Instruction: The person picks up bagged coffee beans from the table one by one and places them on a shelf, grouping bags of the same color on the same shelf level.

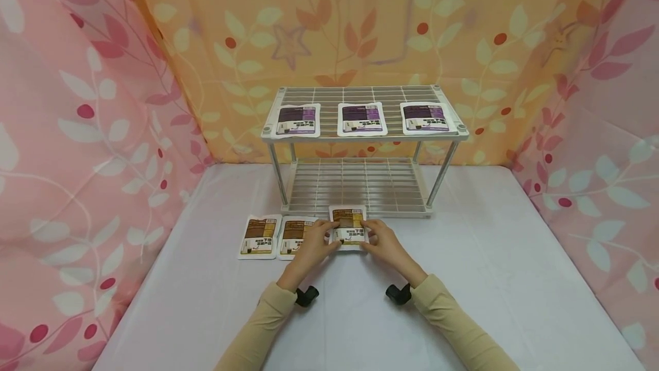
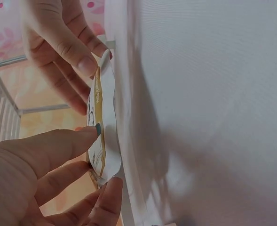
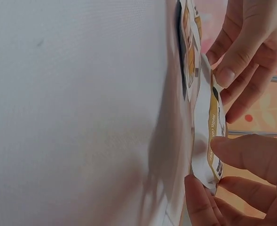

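Observation:
Between both hands is a white food pouch with a brown and yellow label [image 1: 348, 227], in front of the rack's lower shelf. My left hand [image 1: 315, 243] pinches its left edge, thumb on the printed face and fingers beneath. On the right edge, my right hand [image 1: 387, 247] pinches it in the same way. In the left wrist view the pouch [image 2: 109, 117] is seen edge-on, lifted off the cloth with its shadow below. Two like pouches lie flat at left: one in full view [image 1: 259, 237], the other pouch [image 1: 292, 236] partly hidden by my left hand.
A two-tier wire rack [image 1: 355, 174] stands at the back of the white-covered table [image 1: 515, 279]. On its top shelf lie three purple-labelled pouches: left pouch [image 1: 298, 120], middle pouch [image 1: 362, 119], right pouch [image 1: 426, 118]. Patterned curtains [image 1: 360, 16] enclose the table's back and sides.

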`<state>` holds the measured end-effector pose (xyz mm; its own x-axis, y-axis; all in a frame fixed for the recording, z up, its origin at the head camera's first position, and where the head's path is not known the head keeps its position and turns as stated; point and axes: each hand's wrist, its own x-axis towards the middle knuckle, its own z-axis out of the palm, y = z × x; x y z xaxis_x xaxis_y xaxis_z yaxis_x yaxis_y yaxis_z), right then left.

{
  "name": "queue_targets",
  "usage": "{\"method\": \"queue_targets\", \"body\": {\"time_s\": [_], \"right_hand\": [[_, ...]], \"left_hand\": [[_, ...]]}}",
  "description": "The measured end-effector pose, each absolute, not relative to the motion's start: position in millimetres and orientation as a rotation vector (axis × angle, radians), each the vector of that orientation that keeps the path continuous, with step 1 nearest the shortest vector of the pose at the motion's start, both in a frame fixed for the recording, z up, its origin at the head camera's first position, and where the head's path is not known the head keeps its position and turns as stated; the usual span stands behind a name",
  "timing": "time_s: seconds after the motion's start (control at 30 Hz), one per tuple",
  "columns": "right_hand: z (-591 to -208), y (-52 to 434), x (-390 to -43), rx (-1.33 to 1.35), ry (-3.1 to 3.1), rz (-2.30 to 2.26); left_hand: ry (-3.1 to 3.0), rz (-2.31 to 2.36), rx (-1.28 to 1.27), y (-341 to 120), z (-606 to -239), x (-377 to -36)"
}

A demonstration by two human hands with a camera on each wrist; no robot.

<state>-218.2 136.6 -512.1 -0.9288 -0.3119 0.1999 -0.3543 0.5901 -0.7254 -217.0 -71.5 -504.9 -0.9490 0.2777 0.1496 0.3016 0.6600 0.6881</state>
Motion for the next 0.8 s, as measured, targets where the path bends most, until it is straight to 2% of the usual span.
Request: {"method": "queue_targets", "body": {"time_s": [0.8], "right_hand": [[-504,152,-227,0.46,-2.761,1.233]], "left_hand": [[-2.813,-1.221,-0.465,-46,-501,-229]]}}
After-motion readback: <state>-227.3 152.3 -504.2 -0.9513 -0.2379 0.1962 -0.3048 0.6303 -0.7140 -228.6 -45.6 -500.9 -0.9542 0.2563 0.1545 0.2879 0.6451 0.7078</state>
